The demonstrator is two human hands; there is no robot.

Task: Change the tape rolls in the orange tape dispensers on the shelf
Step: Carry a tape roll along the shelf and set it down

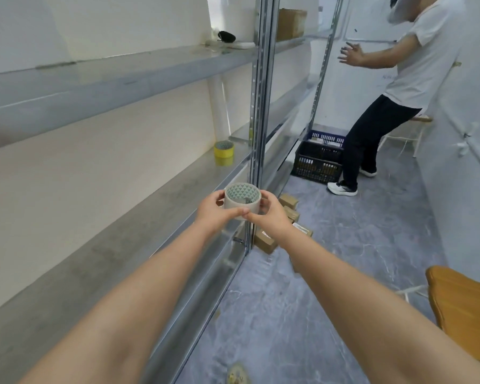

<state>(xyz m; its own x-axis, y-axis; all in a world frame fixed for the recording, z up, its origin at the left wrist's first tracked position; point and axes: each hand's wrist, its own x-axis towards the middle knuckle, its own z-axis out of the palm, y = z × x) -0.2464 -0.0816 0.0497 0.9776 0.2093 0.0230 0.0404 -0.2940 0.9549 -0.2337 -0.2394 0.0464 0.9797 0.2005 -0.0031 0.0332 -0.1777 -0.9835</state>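
Observation:
I hold a clear tape roll (241,199) with a green-patterned core in both hands, out over the front edge of the grey shelf (100,245). My left hand (215,210) grips its left side and my right hand (272,214) its right side, thumbs meeting under the roll. A stack of yellow tape rolls (224,153) stands further along the same shelf, near the wall. No orange tape dispenser is in view.
A metal upright (257,120) divides the shelving just behind the roll. Cardboard boxes (283,217) lie on the floor by the rack. A dark crate (317,162) and another person (394,95) stand down the aisle. A wooden seat (463,303) is at right.

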